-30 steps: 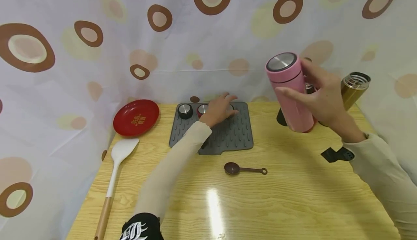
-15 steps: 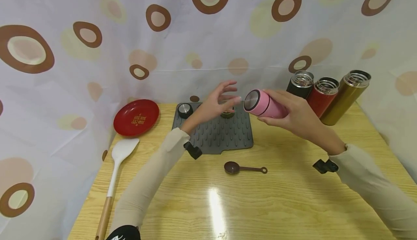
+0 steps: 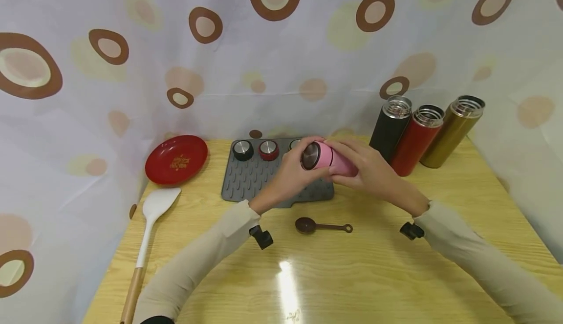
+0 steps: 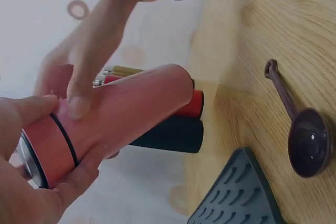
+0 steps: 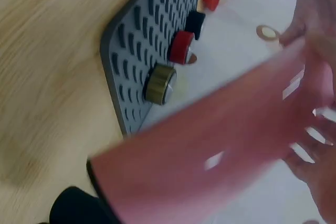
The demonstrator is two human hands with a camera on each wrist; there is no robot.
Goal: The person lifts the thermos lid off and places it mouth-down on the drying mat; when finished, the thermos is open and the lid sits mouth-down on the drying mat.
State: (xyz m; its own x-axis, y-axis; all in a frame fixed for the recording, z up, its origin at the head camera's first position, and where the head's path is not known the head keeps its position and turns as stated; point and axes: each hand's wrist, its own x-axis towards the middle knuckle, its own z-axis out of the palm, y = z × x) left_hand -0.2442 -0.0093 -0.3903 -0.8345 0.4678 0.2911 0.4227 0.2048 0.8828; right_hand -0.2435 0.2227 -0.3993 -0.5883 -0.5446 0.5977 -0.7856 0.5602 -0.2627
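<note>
A pink thermos (image 3: 342, 164) with its lid on is held tilted above the mat, its steel-topped lid towards my left hand. My left hand (image 3: 293, 170) grips the lid (image 4: 50, 148), fingers and thumb round it. With my right hand (image 3: 373, 171) I hold the body just below the lid seam, thumb on the near side. The thermos body hangs over the table in the left wrist view. On the grey drying mat (image 3: 246, 182) behind my hands stand a black lid (image 3: 243, 150), a red lid (image 3: 269, 150) and a gold lid (image 5: 160, 83), partly hidden in the head view.
Lidless black (image 3: 389, 126), red (image 3: 415, 143) and gold (image 3: 450, 133) thermoses stand at the back right. A brown measuring spoon (image 3: 305, 225) lies in front of the mat. At the left are a red plate (image 3: 162, 165) and a white spatula (image 3: 147, 228) with a wooden handle.
My right hand has brought the pink thermos left and down from beside the other thermoses, tilting it. My left hand has left the lids on the mat and taken hold of the pink lid.
</note>
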